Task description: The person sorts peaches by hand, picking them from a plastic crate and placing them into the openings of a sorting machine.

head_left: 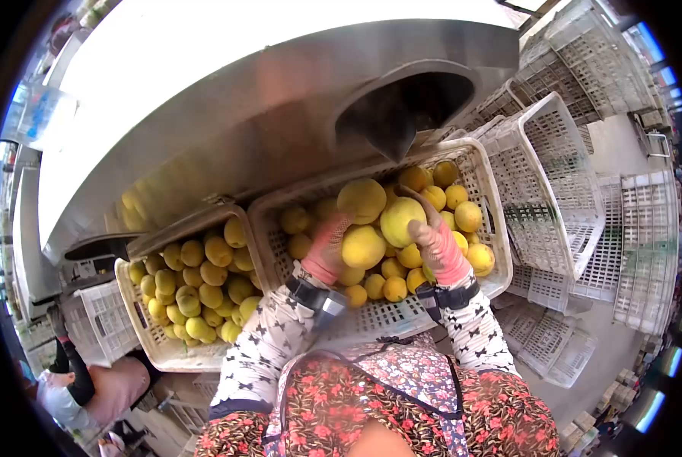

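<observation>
Both my hands wear pink gloves and reach into a white plastic crate full of yellow fruit. My left hand rests on the pile and touches a large yellow fruit; whether it grips it is unclear. My right hand is against another large fruit, fingers curled around its right side. A third big fruit sits on top of the heap behind them.
A second crate of yellow fruit stands to the left. A steel machine housing with a dark chute opening overhangs both crates. Stacks of empty white crates fill the right side. Another person crouches at lower left.
</observation>
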Action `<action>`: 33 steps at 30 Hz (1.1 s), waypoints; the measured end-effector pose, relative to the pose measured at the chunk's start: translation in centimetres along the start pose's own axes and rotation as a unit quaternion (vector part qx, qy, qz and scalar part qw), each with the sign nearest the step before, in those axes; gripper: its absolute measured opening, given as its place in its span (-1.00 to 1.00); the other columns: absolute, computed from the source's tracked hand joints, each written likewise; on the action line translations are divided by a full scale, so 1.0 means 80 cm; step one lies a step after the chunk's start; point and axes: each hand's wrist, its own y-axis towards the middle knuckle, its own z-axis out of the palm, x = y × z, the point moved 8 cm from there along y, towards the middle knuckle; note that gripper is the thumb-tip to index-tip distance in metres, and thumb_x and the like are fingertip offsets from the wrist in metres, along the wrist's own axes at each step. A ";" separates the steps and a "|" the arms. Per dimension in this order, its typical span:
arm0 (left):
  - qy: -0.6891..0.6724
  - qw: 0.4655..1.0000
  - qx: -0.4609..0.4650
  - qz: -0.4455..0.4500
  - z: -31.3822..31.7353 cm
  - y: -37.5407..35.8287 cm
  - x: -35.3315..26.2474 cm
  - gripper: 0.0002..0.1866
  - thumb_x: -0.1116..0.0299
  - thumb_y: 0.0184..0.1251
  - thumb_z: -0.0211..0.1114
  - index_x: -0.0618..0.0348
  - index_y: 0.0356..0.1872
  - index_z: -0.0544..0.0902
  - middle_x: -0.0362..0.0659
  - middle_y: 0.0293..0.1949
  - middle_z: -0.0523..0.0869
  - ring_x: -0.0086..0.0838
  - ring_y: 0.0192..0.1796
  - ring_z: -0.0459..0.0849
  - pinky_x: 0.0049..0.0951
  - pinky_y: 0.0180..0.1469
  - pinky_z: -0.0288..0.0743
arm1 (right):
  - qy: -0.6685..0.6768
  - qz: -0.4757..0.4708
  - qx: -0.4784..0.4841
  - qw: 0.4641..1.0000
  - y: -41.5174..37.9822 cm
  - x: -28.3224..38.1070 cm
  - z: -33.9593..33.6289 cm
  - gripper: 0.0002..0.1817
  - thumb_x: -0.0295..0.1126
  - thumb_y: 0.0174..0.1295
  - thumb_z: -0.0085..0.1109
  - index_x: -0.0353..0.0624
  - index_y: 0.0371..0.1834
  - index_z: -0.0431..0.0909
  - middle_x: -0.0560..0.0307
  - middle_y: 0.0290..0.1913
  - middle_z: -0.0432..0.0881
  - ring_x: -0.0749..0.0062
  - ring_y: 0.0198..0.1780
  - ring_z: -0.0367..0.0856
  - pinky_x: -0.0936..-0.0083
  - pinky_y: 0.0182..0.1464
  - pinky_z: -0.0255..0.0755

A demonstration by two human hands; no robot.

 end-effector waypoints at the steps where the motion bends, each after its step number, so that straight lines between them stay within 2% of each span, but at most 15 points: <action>1: 0.042 0.999 0.004 0.017 0.014 -0.004 -0.014 -0.48 0.20 0.43 0.28 0.21 0.32 0.45 -0.12 0.18 0.63 -0.37 0.17 0.63 -0.36 0.22 0.53 | 0.011 -0.039 -0.012 0.999 0.000 0.018 0.013 0.11 0.08 -0.03 0.53 -0.38 0.48 0.20 0.01 0.14 0.53 0.32 0.11 0.56 0.42 0.16 0.50; 3: 0.119 0.991 0.011 0.053 0.031 -0.014 -0.038 -0.44 0.16 0.43 0.29 0.20 0.34 0.43 -0.13 0.19 0.61 -0.39 0.18 0.61 -0.37 0.23 0.51 | -0.237 -0.159 -0.097 0.954 0.000 0.069 0.020 -0.01 -0.10 -0.04 0.56 -0.37 0.41 0.26 -0.10 0.15 0.52 0.21 0.15 0.54 0.35 0.20 0.47; 5: 0.193 0.977 0.010 0.089 0.035 -0.022 -0.059 -0.40 0.10 0.43 0.30 0.18 0.36 0.40 -0.15 0.20 0.60 -0.42 0.18 0.58 -0.39 0.22 0.49 | -0.463 -0.254 -0.223 0.819 0.002 0.122 0.041 -0.12 -0.32 -0.12 0.61 -0.35 0.29 0.34 -0.23 0.08 0.52 -0.01 0.12 0.54 0.20 0.20 0.45; 7: 0.247 0.962 0.003 0.117 0.030 -0.031 -0.074 -0.38 0.08 0.43 0.30 0.19 0.38 0.38 -0.17 0.18 0.59 -0.45 0.15 0.58 -0.42 0.21 0.47 | -0.581 -0.300 -0.226 0.722 0.029 0.153 0.069 -0.13 -0.19 -0.06 0.59 -0.33 0.29 0.36 -0.26 0.10 0.52 -0.12 0.09 0.54 0.08 0.18 0.45; 10: 0.288 0.948 -0.034 0.132 0.014 -0.036 -0.078 -0.35 -0.03 0.44 0.27 0.17 0.38 0.39 -0.17 0.15 0.59 -0.48 0.12 0.56 -0.44 0.18 0.46 | -0.743 -0.110 -0.192 0.632 0.121 0.114 0.070 -0.13 -0.15 0.05 0.50 -0.46 0.32 0.30 -0.32 0.09 0.51 -0.17 0.15 0.49 0.15 0.29 0.38; 13: 0.286 0.950 -0.040 0.122 -0.010 -0.035 -0.062 -0.40 -0.03 0.51 0.19 0.18 0.35 0.39 -0.12 0.07 0.64 -0.41 0.00 0.66 -0.38 0.06 0.57 | -0.702 -0.090 -0.202 0.677 0.163 0.135 0.070 -0.06 -0.07 0.10 0.45 -0.46 0.40 0.22 -0.43 0.21 0.44 -0.27 0.24 0.44 0.14 0.35 0.33; 15: 0.279 0.954 -0.032 0.109 -0.001 -0.024 -0.066 -0.42 -0.05 0.54 0.13 0.19 0.32 0.42 -0.10 0.02 0.67 -0.38 -0.06 0.71 -0.35 0.00 0.63 | -0.654 -0.307 -0.226 0.653 0.106 0.161 0.081 -0.09 0.06 0.09 0.41 -0.36 0.36 0.31 -0.36 0.26 0.41 -0.22 0.27 0.42 0.09 0.31 0.37; 17: 0.262 0.962 -0.031 0.077 0.032 -0.023 -0.066 -0.40 -0.12 0.55 0.08 0.20 0.29 0.47 -0.09 -0.01 0.70 -0.38 -0.07 0.72 -0.35 0.00 0.64 | -0.498 -0.310 -0.168 0.792 0.047 0.146 0.066 0.00 0.17 0.05 0.42 -0.27 0.43 0.27 -0.35 0.37 0.34 -0.24 0.36 0.35 0.09 0.38 0.30; 19: 0.329 0.940 0.006 0.087 0.072 -0.014 -0.075 -0.34 -0.20 0.51 0.08 0.21 0.28 0.48 -0.12 0.07 0.66 -0.45 -0.02 0.68 -0.43 0.05 0.59 | -0.587 -0.181 -0.004 0.789 0.035 0.093 0.082 0.04 0.11 -0.01 0.50 -0.24 0.46 0.26 -0.35 0.37 0.37 -0.17 0.39 0.37 0.12 0.44 0.22; 21: 0.312 0.947 0.039 0.063 0.092 -0.004 -0.066 -0.32 -0.23 0.51 0.06 0.21 0.27 0.49 -0.12 0.11 0.65 -0.48 0.02 0.66 -0.46 0.07 0.58 | -0.454 -0.197 -0.047 0.868 0.024 0.093 0.061 -0.07 0.17 0.01 0.46 -0.25 0.34 0.41 -0.30 0.27 0.50 -0.14 0.26 0.52 0.14 0.44 0.26; 24: 0.167 0.984 0.053 -0.035 0.082 0.005 -0.056 -0.46 -0.05 0.60 0.02 0.20 0.30 0.47 -0.08 0.12 0.65 -0.39 0.09 0.67 -0.42 0.10 0.59 | -0.531 -0.232 -0.215 0.786 0.044 0.119 0.047 -0.25 0.15 0.13 0.37 -0.24 0.19 0.53 -0.21 0.10 0.61 -0.15 0.07 0.63 0.16 0.30 0.42; 25: 0.241 0.967 0.052 0.067 0.075 0.007 -0.071 -0.49 0.00 0.58 0.06 0.19 0.29 0.48 -0.08 0.12 0.66 -0.37 0.08 0.68 -0.41 0.09 0.60 | -0.605 -0.231 -0.259 0.717 0.075 0.118 0.048 -0.24 0.03 0.10 0.43 -0.33 0.23 0.48 -0.32 0.09 0.59 -0.19 0.11 0.59 0.17 0.26 0.44; 28: 0.261 0.945 -0.082 0.181 -0.031 0.014 -0.056 -0.58 0.35 0.44 0.22 0.16 0.28 0.48 -0.08 0.12 0.66 -0.31 0.07 0.69 -0.38 0.09 0.61 | -0.581 -0.045 -0.318 0.748 0.138 0.127 0.062 -0.27 -0.19 0.12 0.45 -0.49 0.24 0.43 -0.42 0.08 0.57 -0.24 0.11 0.55 0.13 0.21 0.44; 30: 0.454 0.857 -0.060 0.236 -0.081 0.034 -0.062 -0.55 0.38 0.44 0.23 0.18 0.30 0.41 -0.08 0.17 0.62 -0.30 0.17 0.63 -0.31 0.22 0.54 | -0.502 -0.239 -0.275 0.785 0.106 0.156 0.073 -0.26 -0.21 0.14 0.43 -0.52 0.27 0.39 -0.41 0.11 0.56 -0.23 0.14 0.53 0.15 0.24 0.42; 33: 0.646 0.689 -0.046 0.327 0.010 0.002 -0.083 -0.58 0.42 0.45 0.22 0.18 0.27 0.42 -0.08 0.20 0.61 -0.29 0.24 0.59 -0.28 0.28 0.51 | -0.423 -0.338 -0.218 0.812 0.039 0.148 0.071 -0.20 -0.20 0.12 0.45 -0.43 0.35 0.35 -0.32 0.21 0.53 -0.14 0.24 0.50 0.23 0.31 0.37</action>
